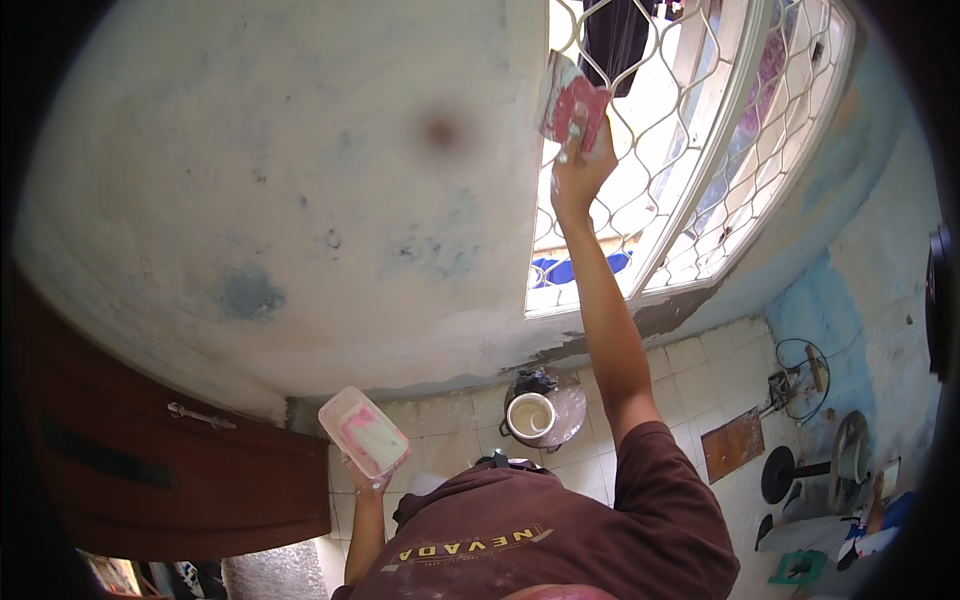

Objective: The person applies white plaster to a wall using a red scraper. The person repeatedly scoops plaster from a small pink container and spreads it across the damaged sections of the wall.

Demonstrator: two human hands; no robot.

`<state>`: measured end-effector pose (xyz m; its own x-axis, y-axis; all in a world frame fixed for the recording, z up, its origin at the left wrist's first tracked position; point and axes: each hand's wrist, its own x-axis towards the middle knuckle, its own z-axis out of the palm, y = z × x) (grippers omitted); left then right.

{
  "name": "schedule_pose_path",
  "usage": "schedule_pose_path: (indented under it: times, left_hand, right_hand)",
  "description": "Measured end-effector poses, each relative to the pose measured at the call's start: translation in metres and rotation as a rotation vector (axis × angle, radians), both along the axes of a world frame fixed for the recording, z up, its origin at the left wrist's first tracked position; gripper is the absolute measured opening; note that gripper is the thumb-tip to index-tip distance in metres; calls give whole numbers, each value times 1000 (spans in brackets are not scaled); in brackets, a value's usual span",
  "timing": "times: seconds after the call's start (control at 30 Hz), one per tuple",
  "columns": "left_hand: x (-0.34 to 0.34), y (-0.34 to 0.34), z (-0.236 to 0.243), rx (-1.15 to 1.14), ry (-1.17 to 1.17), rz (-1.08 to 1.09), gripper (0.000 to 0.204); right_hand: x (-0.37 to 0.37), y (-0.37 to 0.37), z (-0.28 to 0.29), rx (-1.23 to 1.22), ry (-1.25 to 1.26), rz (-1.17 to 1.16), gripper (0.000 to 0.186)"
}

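Note:
My right hand (585,160) is raised high on an outstretched arm and grips a flat putty scraper (568,95), pink and smeared with pale paste, at the left edge of the window's white grille (650,150). The pale wall (380,230), patched with bluish stains, runs left from there. Low at the left, my left hand (367,472) holds a shallow rectangular plastic container (365,432) with whitish paste and pink streaks inside.
Below the wall, a white bucket (530,415) stands on a round tray on the tiled floor (450,422). A brown door (170,470) is at the left. At the right lie a board (732,440), a cable and a dark pedestal stand (778,473).

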<state>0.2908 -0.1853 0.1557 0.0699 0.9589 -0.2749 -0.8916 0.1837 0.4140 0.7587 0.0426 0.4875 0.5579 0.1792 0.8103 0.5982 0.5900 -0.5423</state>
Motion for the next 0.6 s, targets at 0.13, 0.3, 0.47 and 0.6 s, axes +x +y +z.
schedule_pose_path:
  times: [0.13, 0.3, 0.47, 0.6]
  left_hand:
    - [-13, 18, -2, 27, 10, -19, 61]
    - [-30, 42, 5, -5, -57, -38, 60]
    - [-89, 59, 9, 15, 18, -142, 61]
    - [-166, 62, -17, 35, -91, -132, 62]
  right_hand:
    - [-61, 12, 29, 1, -20, 12, 56]
    - [-196, 47, -9, 114, -373, -135, 47]
    - [-255, 38, -38, 12, -416, 8, 38]
    - [-169, 33, 8, 124, -40, -213, 54]
